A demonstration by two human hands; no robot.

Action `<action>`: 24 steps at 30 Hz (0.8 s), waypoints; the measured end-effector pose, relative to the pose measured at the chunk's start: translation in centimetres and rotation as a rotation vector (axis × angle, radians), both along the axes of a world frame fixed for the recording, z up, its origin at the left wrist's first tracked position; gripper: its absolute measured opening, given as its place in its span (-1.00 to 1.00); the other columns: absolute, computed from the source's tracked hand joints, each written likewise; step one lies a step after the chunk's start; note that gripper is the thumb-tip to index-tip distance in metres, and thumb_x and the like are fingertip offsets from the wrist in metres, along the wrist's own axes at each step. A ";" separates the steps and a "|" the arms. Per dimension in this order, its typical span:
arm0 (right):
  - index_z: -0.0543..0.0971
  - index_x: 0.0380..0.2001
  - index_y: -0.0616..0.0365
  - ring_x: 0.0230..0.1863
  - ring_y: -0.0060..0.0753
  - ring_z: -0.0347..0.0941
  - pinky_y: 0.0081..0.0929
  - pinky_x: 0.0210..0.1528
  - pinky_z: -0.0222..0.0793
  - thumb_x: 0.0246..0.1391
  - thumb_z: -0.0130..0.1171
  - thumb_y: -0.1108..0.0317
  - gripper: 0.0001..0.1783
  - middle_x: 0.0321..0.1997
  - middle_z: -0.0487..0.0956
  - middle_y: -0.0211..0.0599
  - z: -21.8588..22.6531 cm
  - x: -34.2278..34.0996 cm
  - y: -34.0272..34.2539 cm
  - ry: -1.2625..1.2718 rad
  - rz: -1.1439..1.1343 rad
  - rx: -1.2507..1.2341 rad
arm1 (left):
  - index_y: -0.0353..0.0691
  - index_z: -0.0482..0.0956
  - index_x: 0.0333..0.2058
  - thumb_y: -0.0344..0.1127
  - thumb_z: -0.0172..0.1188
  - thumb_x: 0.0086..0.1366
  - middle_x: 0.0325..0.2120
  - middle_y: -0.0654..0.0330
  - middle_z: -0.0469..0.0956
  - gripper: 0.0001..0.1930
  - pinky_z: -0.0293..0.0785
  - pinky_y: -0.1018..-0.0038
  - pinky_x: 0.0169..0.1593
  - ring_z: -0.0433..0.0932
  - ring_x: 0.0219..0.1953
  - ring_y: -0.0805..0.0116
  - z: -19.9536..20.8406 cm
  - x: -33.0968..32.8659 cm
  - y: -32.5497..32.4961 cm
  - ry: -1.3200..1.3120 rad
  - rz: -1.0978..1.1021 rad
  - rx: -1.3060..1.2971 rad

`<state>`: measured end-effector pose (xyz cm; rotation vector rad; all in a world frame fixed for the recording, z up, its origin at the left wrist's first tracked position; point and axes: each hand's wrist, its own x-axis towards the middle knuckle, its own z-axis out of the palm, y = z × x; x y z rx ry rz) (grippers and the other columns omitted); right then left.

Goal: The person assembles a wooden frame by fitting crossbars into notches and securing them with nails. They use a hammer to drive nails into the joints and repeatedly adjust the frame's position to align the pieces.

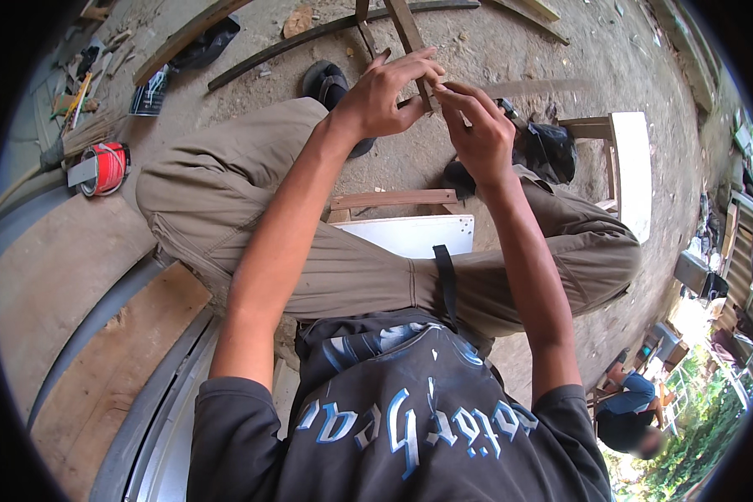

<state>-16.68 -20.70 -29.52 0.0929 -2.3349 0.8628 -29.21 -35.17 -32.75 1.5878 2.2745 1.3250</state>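
My left hand [382, 94] is closed around the near end of a narrow wooden strip [406, 32], which runs away from me past the top of the view. My right hand [482, 127] meets it from the other side, its fingers curled and its thumb and fingertips pressed together at the strip's end. Whether a small thing is pinched there is hidden. Both hands are above the dirt floor, just beyond my knees. Between my legs, under the hands, sits a small wooden frame [393, 199] with a white panel [418, 234].
Curved wooden slats [309, 38] lie across the floor ahead. Right of my knee stands another white-topped wooden frame [632, 176], near a black bag [552, 152]. Leftward are planks [121, 360] and a red reel-like object [109, 170]. Another person [632, 410] sits at the far lower right.
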 end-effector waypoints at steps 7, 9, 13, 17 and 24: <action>0.66 -0.21 0.11 -0.24 -0.21 0.66 -0.37 -0.23 0.59 0.03 0.29 0.59 -0.77 -0.14 0.67 -0.27 0.4 0.2 0.0 -0.029 -0.038 -0.051 | -0.13 0.55 -0.12 -0.37 0.35 0.18 0.04 0.24 0.60 -0.71 0.29 0.11 0.35 0.32 0.35 0.09 -0.3 0.4 0.1 -0.126 -0.032 0.120; 0.66 -0.21 0.12 -0.25 -0.21 0.66 -0.38 -0.24 0.59 0.03 0.30 0.58 -0.77 -0.14 0.67 -0.27 0.2 0.3 0.3 -0.023 -0.067 -0.046 | -0.14 0.55 -0.11 -0.40 0.34 0.19 0.04 0.24 0.61 -0.71 0.32 0.16 0.34 0.33 0.34 0.09 -0.2 0.4 0.3 -0.093 -0.032 0.127; 0.66 -0.21 0.11 -0.25 -0.21 0.66 -0.41 -0.25 0.58 0.03 0.31 0.58 -0.77 -0.14 0.67 -0.28 -0.2 0.2 0.3 -0.001 -0.080 -0.054 | -0.14 0.57 -0.12 -0.41 0.32 0.18 0.04 0.24 0.61 -0.73 0.31 0.16 0.35 0.33 0.35 0.10 -0.4 0.4 0.2 -0.101 -0.034 0.126; 0.66 -0.20 0.12 -0.24 -0.21 0.66 -0.41 -0.25 0.58 0.02 0.31 0.58 -0.76 -0.14 0.67 -0.27 -0.2 0.1 0.3 0.018 -0.064 -0.043 | -0.15 0.59 -0.11 -0.45 0.30 0.16 0.04 0.23 0.61 -0.71 0.30 0.17 0.36 0.33 0.35 0.10 -0.6 0.4 0.1 -0.121 -0.034 0.131; 0.69 -0.24 0.13 -0.23 -0.26 0.68 -0.45 -0.22 0.58 0.00 0.35 0.59 -0.78 -0.18 0.69 -0.24 0.4 0.1 0.1 -0.022 -0.063 -0.022 | -0.16 0.61 -0.11 -0.46 0.29 0.17 0.04 0.21 0.62 -0.73 0.29 0.19 0.35 0.35 0.34 0.12 -0.7 0.1 0.0 -0.178 -0.066 0.193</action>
